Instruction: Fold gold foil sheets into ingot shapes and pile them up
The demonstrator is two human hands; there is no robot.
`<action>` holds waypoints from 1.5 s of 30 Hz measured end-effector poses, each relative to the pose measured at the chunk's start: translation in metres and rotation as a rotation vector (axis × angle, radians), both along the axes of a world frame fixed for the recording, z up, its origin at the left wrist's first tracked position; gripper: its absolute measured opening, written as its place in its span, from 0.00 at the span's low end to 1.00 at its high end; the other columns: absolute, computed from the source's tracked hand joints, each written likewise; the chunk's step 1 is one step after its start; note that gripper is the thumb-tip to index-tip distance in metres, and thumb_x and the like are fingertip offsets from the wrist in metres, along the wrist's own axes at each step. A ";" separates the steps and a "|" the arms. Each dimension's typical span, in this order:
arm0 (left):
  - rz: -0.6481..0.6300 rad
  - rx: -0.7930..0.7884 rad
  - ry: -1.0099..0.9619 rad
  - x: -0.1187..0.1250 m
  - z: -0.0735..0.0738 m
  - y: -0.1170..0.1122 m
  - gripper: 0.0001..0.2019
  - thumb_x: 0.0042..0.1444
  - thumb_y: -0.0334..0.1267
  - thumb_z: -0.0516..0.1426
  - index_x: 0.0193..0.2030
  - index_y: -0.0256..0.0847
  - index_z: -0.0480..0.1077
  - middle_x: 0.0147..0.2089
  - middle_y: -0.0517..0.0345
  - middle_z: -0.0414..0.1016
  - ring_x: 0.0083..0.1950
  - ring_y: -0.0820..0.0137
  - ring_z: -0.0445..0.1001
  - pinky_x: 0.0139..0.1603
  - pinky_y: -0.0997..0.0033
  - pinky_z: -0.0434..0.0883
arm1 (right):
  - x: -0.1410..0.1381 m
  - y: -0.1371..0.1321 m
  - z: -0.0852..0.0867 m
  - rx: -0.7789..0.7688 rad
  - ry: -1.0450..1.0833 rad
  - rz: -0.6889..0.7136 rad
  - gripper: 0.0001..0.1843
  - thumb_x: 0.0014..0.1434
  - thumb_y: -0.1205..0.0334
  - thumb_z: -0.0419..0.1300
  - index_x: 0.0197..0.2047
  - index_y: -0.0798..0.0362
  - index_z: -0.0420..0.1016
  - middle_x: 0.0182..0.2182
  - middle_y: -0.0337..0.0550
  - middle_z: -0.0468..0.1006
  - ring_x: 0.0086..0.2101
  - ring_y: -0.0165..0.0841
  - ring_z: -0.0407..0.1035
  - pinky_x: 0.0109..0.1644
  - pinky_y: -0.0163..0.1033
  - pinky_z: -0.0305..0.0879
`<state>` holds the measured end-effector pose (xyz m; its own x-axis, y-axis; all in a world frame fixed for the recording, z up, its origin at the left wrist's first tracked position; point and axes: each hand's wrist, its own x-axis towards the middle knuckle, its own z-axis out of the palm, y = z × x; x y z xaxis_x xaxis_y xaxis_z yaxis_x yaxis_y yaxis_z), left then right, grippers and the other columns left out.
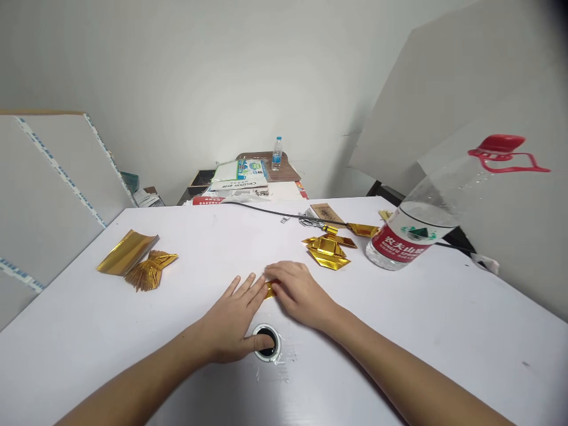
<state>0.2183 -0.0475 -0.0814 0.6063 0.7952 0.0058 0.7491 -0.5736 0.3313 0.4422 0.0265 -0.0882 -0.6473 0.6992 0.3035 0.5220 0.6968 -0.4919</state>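
Note:
A small piece of gold foil paper (270, 289) lies on the white table between my hands, mostly covered by fingers. My left hand (237, 316) is flat and open, its fingertips at the paper's left edge. Its thumb reaches over a round cable hole (267, 342) with a silver rim. My right hand (302, 293) curls over the paper's right side, with thumb and fingers closed on it. Folded gold paper pieces (329, 251) lie beyond my right hand. To the left are a stack of gold foil sheets (126, 252) and a fanned gold paper bundle (151, 270).
A large water bottle (410, 231) with a red handle stands on the right. Near the far edge are a black cable (270, 212), a yellow-handled tool (329, 229) and a brown card (327, 215). White panels (57, 189) flank the table. A small bottle (277, 155) stands behind.

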 end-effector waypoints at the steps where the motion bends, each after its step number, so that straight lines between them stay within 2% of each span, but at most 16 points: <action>1: 0.003 -0.009 0.001 0.000 0.001 -0.001 0.48 0.65 0.69 0.50 0.82 0.44 0.39 0.82 0.47 0.41 0.84 0.48 0.41 0.84 0.42 0.43 | 0.002 -0.004 0.000 -0.006 -0.032 0.091 0.23 0.72 0.60 0.51 0.65 0.54 0.73 0.65 0.55 0.72 0.64 0.44 0.67 0.68 0.55 0.62; 3: 0.014 -0.031 0.011 0.000 0.003 -0.002 0.49 0.65 0.69 0.50 0.82 0.44 0.36 0.82 0.47 0.39 0.84 0.47 0.39 0.84 0.39 0.42 | 0.008 -0.012 -0.002 -0.015 -0.147 0.193 0.38 0.72 0.45 0.54 0.76 0.59 0.58 0.73 0.60 0.56 0.72 0.51 0.55 0.74 0.61 0.55; 5: 0.018 -0.041 0.024 0.001 0.006 -0.002 0.49 0.65 0.69 0.49 0.82 0.44 0.35 0.82 0.47 0.38 0.84 0.47 0.38 0.83 0.37 0.42 | 0.016 -0.016 -0.004 -0.027 -0.245 0.233 0.49 0.71 0.36 0.52 0.80 0.62 0.47 0.76 0.61 0.45 0.76 0.54 0.43 0.78 0.65 0.46; 9: 0.021 -0.090 0.092 0.003 0.015 -0.002 0.51 0.63 0.73 0.47 0.82 0.42 0.38 0.82 0.48 0.36 0.84 0.46 0.35 0.83 0.33 0.39 | 0.036 -0.015 -0.002 -0.064 -0.374 0.241 0.53 0.69 0.29 0.48 0.81 0.59 0.41 0.77 0.57 0.37 0.77 0.53 0.37 0.80 0.67 0.36; 11: 0.023 -0.121 0.131 0.000 0.019 -0.003 0.51 0.63 0.74 0.46 0.82 0.43 0.39 0.83 0.50 0.36 0.84 0.46 0.33 0.82 0.32 0.38 | 0.044 -0.013 0.003 -0.082 -0.427 0.233 0.53 0.70 0.29 0.46 0.81 0.60 0.40 0.77 0.56 0.36 0.77 0.52 0.37 0.80 0.67 0.34; 15: 0.024 -0.103 0.120 -0.016 0.022 -0.011 0.46 0.65 0.71 0.47 0.81 0.52 0.39 0.82 0.56 0.40 0.84 0.47 0.34 0.82 0.32 0.40 | 0.047 -0.015 0.007 -0.061 -0.429 0.203 0.49 0.72 0.31 0.43 0.81 0.57 0.42 0.77 0.54 0.39 0.77 0.50 0.39 0.80 0.68 0.34; 21: 0.057 -0.075 0.086 -0.026 0.019 -0.019 0.45 0.65 0.70 0.48 0.81 0.56 0.38 0.82 0.58 0.42 0.84 0.47 0.36 0.83 0.34 0.41 | 0.025 -0.025 0.010 -0.003 -0.366 0.053 0.46 0.72 0.35 0.46 0.77 0.63 0.55 0.75 0.58 0.50 0.75 0.51 0.46 0.80 0.67 0.38; 23: 0.063 -0.064 0.084 -0.023 0.019 -0.020 0.44 0.65 0.69 0.48 0.81 0.56 0.37 0.82 0.58 0.43 0.84 0.48 0.37 0.83 0.35 0.43 | 0.016 -0.029 0.013 0.015 -0.321 0.052 0.49 0.71 0.34 0.47 0.79 0.64 0.48 0.76 0.59 0.45 0.76 0.50 0.42 0.80 0.65 0.39; 25: 0.068 -0.060 0.088 -0.020 0.018 -0.021 0.45 0.66 0.69 0.48 0.81 0.55 0.35 0.82 0.57 0.42 0.84 0.48 0.36 0.83 0.35 0.43 | 0.009 -0.031 0.016 -0.016 -0.328 0.147 0.54 0.70 0.30 0.47 0.81 0.64 0.42 0.77 0.59 0.39 0.77 0.50 0.38 0.80 0.65 0.38; 28: 0.078 -0.056 0.101 -0.017 0.016 -0.023 0.46 0.66 0.69 0.47 0.81 0.53 0.32 0.82 0.56 0.39 0.84 0.46 0.33 0.82 0.34 0.43 | 0.006 -0.033 0.016 -0.102 -0.395 0.269 0.58 0.67 0.24 0.46 0.81 0.63 0.40 0.77 0.56 0.36 0.77 0.51 0.34 0.81 0.65 0.34; 33: 0.074 -0.070 0.134 -0.022 0.020 -0.027 0.47 0.65 0.70 0.47 0.81 0.52 0.33 0.83 0.56 0.38 0.84 0.45 0.32 0.81 0.30 0.41 | 0.010 -0.033 0.016 -0.156 -0.418 0.274 0.60 0.65 0.22 0.45 0.81 0.61 0.39 0.77 0.54 0.32 0.77 0.51 0.32 0.81 0.65 0.28; 36: 0.082 -0.105 0.140 -0.029 0.026 -0.030 0.47 0.64 0.71 0.48 0.81 0.54 0.35 0.82 0.57 0.39 0.84 0.44 0.33 0.81 0.27 0.41 | 0.012 -0.032 0.016 -0.172 -0.415 0.281 0.59 0.65 0.22 0.44 0.81 0.60 0.39 0.77 0.53 0.32 0.77 0.51 0.32 0.81 0.65 0.28; 40: 0.118 -0.160 0.164 -0.035 0.033 -0.034 0.44 0.65 0.71 0.48 0.81 0.57 0.38 0.82 0.60 0.40 0.84 0.43 0.34 0.80 0.25 0.41 | 0.018 -0.026 0.012 -0.155 -0.385 0.281 0.52 0.69 0.26 0.42 0.81 0.55 0.39 0.77 0.49 0.35 0.77 0.48 0.36 0.81 0.65 0.28; 45: 0.137 -0.100 0.158 -0.035 0.037 -0.030 0.40 0.66 0.69 0.49 0.80 0.57 0.48 0.80 0.58 0.50 0.83 0.43 0.40 0.79 0.24 0.46 | 0.029 -0.021 0.005 -0.123 -0.356 0.210 0.50 0.69 0.27 0.44 0.81 0.50 0.41 0.77 0.48 0.41 0.77 0.51 0.37 0.79 0.68 0.31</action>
